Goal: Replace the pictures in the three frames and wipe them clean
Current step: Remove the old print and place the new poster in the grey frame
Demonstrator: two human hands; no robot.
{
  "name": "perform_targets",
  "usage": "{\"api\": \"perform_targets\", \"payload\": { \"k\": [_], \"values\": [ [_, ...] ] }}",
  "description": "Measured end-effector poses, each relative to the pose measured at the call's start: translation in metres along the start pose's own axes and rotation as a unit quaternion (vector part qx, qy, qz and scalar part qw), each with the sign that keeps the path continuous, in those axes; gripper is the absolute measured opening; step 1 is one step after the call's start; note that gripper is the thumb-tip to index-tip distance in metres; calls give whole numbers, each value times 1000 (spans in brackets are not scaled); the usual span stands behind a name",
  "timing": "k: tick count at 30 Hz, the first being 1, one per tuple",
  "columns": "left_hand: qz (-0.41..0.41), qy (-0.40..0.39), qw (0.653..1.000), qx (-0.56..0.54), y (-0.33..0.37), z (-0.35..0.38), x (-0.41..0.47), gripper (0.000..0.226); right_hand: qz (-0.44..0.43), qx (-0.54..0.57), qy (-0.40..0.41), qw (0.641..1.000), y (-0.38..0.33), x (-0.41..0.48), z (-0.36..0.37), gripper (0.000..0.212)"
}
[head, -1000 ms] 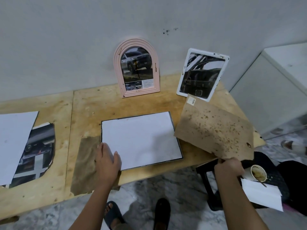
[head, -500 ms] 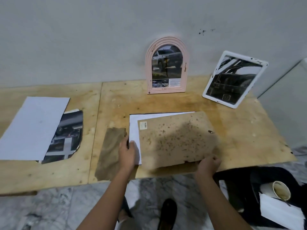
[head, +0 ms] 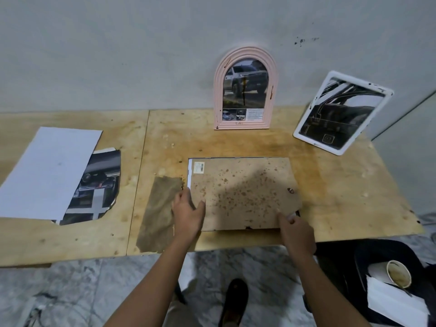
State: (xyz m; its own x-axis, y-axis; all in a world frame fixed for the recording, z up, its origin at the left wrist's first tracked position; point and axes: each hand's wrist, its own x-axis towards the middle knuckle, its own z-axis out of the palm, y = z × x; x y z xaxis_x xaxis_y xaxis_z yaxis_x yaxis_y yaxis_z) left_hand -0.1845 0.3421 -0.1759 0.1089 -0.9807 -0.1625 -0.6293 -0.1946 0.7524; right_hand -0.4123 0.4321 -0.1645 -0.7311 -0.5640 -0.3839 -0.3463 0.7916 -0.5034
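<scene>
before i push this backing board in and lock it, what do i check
1. Backing board covers the white paper beneath: not ok, a strip shows along its left edge.
2. Left hand steadying the board's left edge: ok.
3. Right hand at the near right corner: ok.
4. That corner seated: cannot tell, the hand hides it.
5. Picture facing the right way: cannot tell, only a white side shows.

Plywood table [head: 354, 185] against grey wall [head: 118, 55], stained paper cup [head: 398, 273] on black chair [head: 377, 253]; marble floor [head: 70, 291]
</scene>
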Motion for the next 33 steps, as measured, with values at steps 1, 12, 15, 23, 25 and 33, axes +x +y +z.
{"api": "perform_targets", "payload": {
  "k": [1, 12, 15, 23, 25, 33],
  "values": [
    [3, 1, 1000, 14, -1, 1, 1, 30, -11, -31, 4, 999, -2, 2, -5, 54],
    [63, -8, 993, 101, 5, 9, 20, 61, -248, -68, 48, 965, -43, 47, -5, 34],
    [58, -36, 992, 108, 5, 17, 36, 69, -252, -122, -18, 960, -60, 65, 7, 55],
    [36, -26, 993, 109, 7, 25, 41, 77, -253, -206, -9, 945, -63, 75, 32, 65],
    [33, -30, 993, 109, 8, 25, 41, 77, -255, -203, 4, 945, -64, 74, 35, 64],
    [87, -59, 976, 193, 12, 27, 56, 66, -275, -185, 42, 943, -61, 82, 44, 64]
  ]
}}
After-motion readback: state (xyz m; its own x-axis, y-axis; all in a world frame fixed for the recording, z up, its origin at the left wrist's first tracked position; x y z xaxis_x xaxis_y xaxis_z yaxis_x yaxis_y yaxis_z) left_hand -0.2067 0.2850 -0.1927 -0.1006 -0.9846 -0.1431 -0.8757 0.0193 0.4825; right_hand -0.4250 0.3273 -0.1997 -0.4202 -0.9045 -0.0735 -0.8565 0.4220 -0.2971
